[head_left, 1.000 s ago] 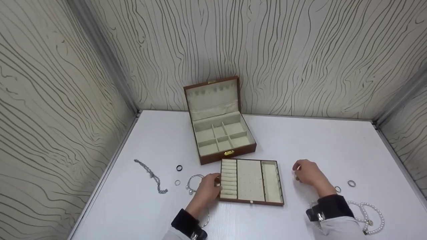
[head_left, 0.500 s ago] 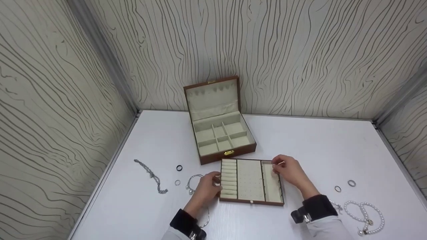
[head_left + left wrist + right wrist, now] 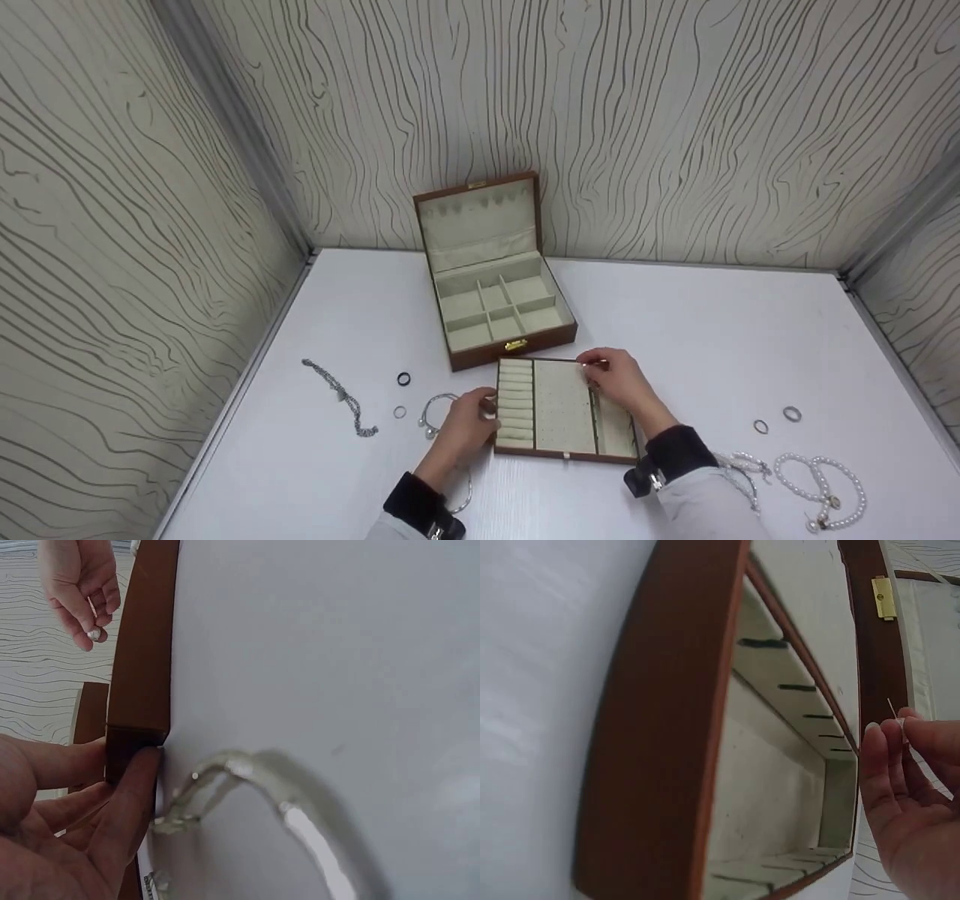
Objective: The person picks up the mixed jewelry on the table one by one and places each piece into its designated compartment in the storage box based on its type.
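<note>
My left hand (image 3: pixel 466 429) grips the left edge of the brown jewelry tray (image 3: pixel 564 455). In the left wrist view its fingers (image 3: pixel 129 817) lie around the tray's corner. Between thumb and fingers my right hand (image 3: pixel 619 379) pinches a small pearl stud earring (image 3: pixel 94 634), above the tray near the divider of its right compartment. The earring's thin pin (image 3: pixel 891 706) points up in the right wrist view. The tray has ring rolls (image 3: pixel 515 405) at left, a panel with small holes (image 3: pixel 559 409) in the middle, and a long compartment at right, partly hidden by my right hand.
Behind the tray stands an open jewelry box (image 3: pixel 514 349) with several compartments. A chain (image 3: pixel 341 394), rings (image 3: pixel 403 379) and bracelets (image 3: pixel 427 420) lie at left. Rings (image 3: pixel 792 414) and pearl strands (image 3: pixel 847 472) lie at right.
My right hand has moved left with the earring, from beside the tray's right edge to over the divider near the pierced panel. My left hand stays on the tray edge.
</note>
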Available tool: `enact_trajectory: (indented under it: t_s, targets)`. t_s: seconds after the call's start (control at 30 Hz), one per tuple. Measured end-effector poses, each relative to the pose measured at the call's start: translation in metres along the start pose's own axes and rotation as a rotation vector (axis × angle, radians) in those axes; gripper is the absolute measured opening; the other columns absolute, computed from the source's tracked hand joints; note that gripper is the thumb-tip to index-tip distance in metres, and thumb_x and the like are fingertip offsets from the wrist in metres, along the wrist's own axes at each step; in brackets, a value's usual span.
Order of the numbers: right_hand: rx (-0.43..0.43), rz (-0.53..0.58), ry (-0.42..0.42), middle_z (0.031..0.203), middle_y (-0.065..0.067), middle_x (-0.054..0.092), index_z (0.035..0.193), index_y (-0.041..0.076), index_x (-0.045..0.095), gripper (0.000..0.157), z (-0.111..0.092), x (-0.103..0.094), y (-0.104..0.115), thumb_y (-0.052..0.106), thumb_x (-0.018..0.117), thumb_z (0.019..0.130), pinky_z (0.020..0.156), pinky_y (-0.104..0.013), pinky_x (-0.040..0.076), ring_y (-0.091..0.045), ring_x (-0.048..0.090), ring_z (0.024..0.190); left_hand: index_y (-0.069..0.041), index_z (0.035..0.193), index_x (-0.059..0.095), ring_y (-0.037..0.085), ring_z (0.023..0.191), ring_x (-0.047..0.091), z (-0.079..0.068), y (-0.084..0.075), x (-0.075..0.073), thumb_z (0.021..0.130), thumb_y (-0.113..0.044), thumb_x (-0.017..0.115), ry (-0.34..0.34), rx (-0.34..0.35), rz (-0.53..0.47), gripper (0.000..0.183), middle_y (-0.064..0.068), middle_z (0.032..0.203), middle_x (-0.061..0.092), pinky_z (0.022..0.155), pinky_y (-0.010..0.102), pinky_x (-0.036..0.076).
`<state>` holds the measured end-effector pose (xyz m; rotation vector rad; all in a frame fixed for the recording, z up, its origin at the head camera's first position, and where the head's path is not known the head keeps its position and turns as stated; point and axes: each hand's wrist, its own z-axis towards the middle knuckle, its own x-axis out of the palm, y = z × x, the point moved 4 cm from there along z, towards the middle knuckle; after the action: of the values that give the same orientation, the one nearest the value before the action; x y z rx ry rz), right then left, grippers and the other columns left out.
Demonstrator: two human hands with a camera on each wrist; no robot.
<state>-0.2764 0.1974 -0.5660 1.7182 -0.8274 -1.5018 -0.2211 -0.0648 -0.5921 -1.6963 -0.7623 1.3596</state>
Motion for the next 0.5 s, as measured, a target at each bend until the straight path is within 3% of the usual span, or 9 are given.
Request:
enact_trajectory:
  t_s: [0.17,0.5]
  targets:
    - [0.001,0.002,-0.024,0.092,-0.008,0.063,0.105,-0.002,0.067,0.014,0.005,0.009,-0.002,0.000,0.060,0.092,0.066,-0.029,0.050,-0.019,0.058,0.078,0.008,0.130,0.053,0.017,0.076,0.062,-0.002,0.000,0.001,0.083,0.007,0.067,-0.003,0.002,-0.038,0.049,0.010,0.098,0.063,0.066,0.029,0.055]
    - [0.014,0.012,-0.057,0.086,-0.008,0.062,0.099,-0.002,0.068,0.011,0.012,0.013,-0.002,-0.001,0.060,0.091,0.063,-0.029,0.049,-0.018,0.058,0.074,0.006,0.129,0.055,0.016,0.077,0.060,-0.001,0.000,0.000,0.083,0.006,0.068,-0.015,-0.002,-0.007,0.048,0.008,0.097,0.064,0.069,0.030,0.053]
